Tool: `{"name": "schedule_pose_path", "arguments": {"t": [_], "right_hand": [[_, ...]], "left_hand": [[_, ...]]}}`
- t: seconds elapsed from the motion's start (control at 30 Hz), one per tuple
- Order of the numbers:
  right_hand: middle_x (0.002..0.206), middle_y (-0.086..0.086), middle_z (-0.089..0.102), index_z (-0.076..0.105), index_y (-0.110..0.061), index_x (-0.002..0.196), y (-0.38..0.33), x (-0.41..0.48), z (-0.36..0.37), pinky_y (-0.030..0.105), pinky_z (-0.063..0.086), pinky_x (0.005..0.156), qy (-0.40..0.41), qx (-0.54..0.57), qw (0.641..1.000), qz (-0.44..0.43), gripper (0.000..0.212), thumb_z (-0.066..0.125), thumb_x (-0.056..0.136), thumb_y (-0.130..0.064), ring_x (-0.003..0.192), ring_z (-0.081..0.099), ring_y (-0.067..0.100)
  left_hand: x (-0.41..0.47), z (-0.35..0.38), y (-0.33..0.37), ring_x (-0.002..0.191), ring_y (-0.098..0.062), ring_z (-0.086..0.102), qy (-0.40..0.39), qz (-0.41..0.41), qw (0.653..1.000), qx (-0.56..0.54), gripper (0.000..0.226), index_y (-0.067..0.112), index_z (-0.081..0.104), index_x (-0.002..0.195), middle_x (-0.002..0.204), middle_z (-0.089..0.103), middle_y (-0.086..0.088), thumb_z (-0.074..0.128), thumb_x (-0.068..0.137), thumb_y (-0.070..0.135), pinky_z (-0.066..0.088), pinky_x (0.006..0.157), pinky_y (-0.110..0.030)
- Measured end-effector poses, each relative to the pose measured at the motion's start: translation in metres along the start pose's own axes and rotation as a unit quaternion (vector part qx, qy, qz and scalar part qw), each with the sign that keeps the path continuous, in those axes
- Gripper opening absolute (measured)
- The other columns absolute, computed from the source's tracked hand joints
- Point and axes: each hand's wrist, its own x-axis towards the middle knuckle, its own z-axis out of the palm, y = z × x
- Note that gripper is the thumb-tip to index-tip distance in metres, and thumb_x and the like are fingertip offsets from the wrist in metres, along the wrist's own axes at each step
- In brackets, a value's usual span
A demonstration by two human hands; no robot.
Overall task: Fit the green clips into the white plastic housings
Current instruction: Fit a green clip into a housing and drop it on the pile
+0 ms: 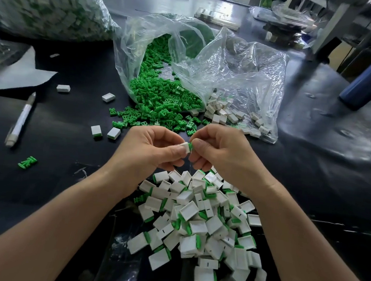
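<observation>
While your left hand (151,149) pinches a white housing (186,146) and your right hand (219,152) pinches its green clip (191,144), you're mid-insertion; judged next: press it fully home.

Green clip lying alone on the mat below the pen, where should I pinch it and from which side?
Come from above and pinch the green clip across its short width at the middle, thumb and finger on the two long sides. It lies flat on the black mat, slanting from lower left to upper right, with nothing touching it, so both sides look free.
</observation>
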Motion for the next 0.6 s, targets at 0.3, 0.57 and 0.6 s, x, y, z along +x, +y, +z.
{"name": "schedule_pose_path", "arguments": {"t": [0.3,0.57,0.6], "right_hand": [[0.065,0.0,0.066,0.057,-0.019,0.075,0.0001,0.0006,0.0006,0.018,0.046,0.052,-0.004,-0.012,1.0,0.012,0.018,0.057,0.089,-0.008,0.058,0.064,0.012],[0.065,-0.002,0.063,0.056,-0.021,0.069,-0.0018,-0.0017,-0.001,0.018,0.043,0.054,-0.014,-0.071,0.997,0.022,0.023,0.053,0.092,-0.019,0.057,0.058,0.007],[0.063,-0.003,0.061,0.056,-0.02,0.068,-0.0025,-0.002,-0.001,0.023,0.045,0.056,-0.016,-0.092,0.995,0.019,0.025,0.052,0.092,-0.02,0.057,0.056,0.007]], "left_hand": [[0.0002,-0.0002,-0.0007,0.054,-0.01,0.065,0.001,-0.008,1.0,-0.011,0.022,0.007,0.066,0.076,0.062,0.07,-0.003,0.071,0.058,0.018,0.051,0.05,-0.017],[0.0006,-0.0006,-0.0008,0.054,-0.01,0.065,-0.007,-0.004,1.0,-0.013,0.02,0.008,0.067,0.076,0.062,0.07,-0.004,0.071,0.059,0.018,0.052,0.05,-0.017],[0.0003,-0.0002,-0.0005,0.054,-0.011,0.065,-0.009,-0.004,1.0,-0.012,0.02,0.007,0.067,0.076,0.063,0.07,-0.005,0.071,0.059,0.018,0.052,0.05,-0.018]]}}
